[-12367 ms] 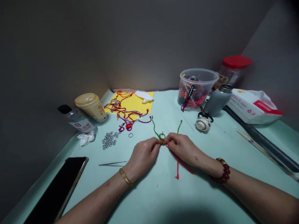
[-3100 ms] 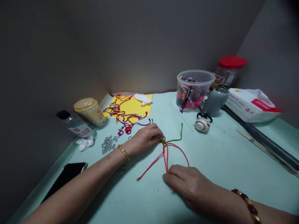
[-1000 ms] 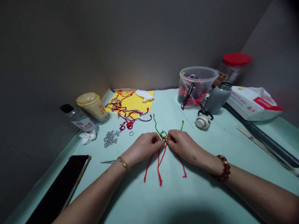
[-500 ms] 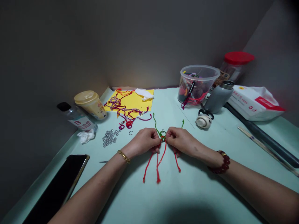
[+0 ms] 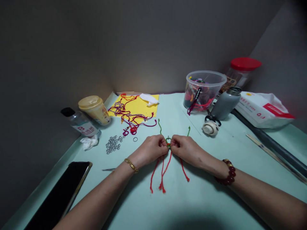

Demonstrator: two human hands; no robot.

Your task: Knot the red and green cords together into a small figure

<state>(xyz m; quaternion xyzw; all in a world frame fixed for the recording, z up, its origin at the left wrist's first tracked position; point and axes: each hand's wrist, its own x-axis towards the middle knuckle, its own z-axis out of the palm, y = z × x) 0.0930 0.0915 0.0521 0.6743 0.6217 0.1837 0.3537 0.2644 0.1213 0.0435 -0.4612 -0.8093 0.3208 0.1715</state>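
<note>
Both hands are held close together above the middle of the table, with thumbs and fingertips drawn into narrow pinches. A small knotted cord piece [image 5: 169, 145] in green and red is gripped at its near-left side by the left hand [image 5: 153, 147] and at its right by the right hand [image 5: 185, 149]; which strands are caught in each pinch cannot be told, being covered by the fingers. A green loop is left showing at its far side. Several red strands [image 5: 162, 180] are spread toward the person on the pale green table cover [image 5: 203, 207], and a green strand [image 5: 160, 126] is laid out beyond the left hand.

To the left, a cluster of metal rings [image 5: 112, 144] is seen, with one single ring [image 5: 135, 139] set apart. A thin metal tool [image 5: 108, 169] is partly hidden by the left forearm. Farther back, tangled cords [image 5: 131, 115] are strewn partly over a yellow sheet [image 5: 150, 110].
</note>
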